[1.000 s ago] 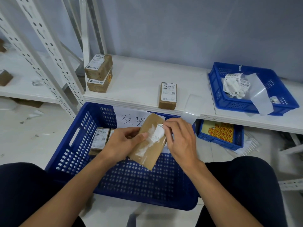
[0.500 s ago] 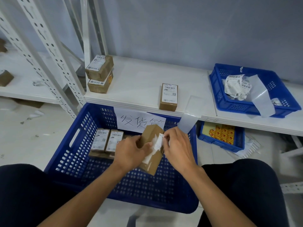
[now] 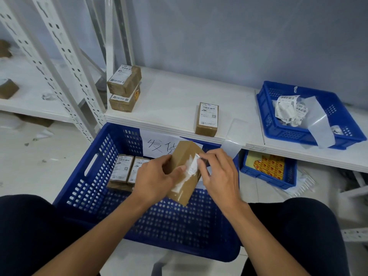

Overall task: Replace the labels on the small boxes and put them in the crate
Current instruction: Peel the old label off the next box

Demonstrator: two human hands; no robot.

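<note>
— Where is the crate [image 3: 79, 186]?
— Directly before you, in front of the shelf [image 3: 175, 96]. Two boxes [image 3: 122, 168] lie side by side in its far left part.
— And on the shelf?
— A stacked pair [image 3: 124, 86] at left, a single box [image 3: 207, 118] in the middle, a tray [image 3: 266, 116] at right.

Two hands are here, the left hand [image 3: 157, 178] and the right hand [image 3: 221, 174]. Together they hold one brown box [image 3: 185, 188], and the right hand pinches its one torn label [image 3: 193, 166]. On the near shelf [image 3: 175, 96] are three small boxes: a stack of two [image 3: 124, 81] and one lone box [image 3: 207, 119]. In the big crate [image 3: 83, 176] two labelled boxes [image 3: 122, 168] show side by side. Blue containers are three: the big crate, one tray [image 3: 278, 132] on the shelf and one smaller bin [image 3: 264, 177] below it. There is one handwritten paper sign [image 3: 157, 144].
</note>
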